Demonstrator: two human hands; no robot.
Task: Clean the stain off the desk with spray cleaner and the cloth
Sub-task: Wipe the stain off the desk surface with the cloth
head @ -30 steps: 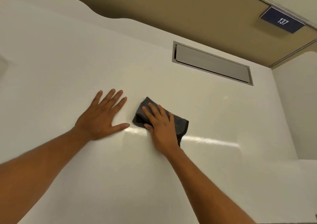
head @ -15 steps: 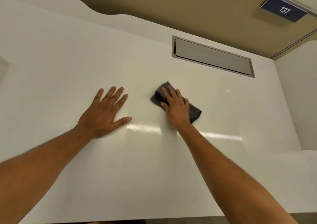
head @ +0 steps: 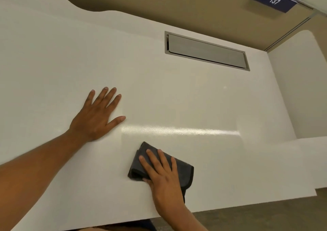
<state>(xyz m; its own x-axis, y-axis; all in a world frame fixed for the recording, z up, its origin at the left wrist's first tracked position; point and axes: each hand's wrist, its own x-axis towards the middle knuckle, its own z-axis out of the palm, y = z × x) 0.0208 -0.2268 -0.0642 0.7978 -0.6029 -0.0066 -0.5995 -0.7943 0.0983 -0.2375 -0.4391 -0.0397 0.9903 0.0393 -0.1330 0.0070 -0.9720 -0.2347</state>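
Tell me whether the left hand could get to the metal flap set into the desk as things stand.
Probably yes. The left hand lies flat and empty on the desk, and only bare surface shows between it and the metal flap. The flap sits far back, so it looks like a long stretch forward.

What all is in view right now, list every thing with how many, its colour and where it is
desk: one, white, fills most of the view
cloth: one, dark grey, folded, flat on the desk near its front edge
hatch: one, grey, set flush in the desk top toward the back right
sign: one, dark blue with white 137, top right on the beige partition
spray cleaner: none in view
stain: none that I can make out
left hand: flat on the desk, fingers spread, empty
right hand: pressed flat on the cloth
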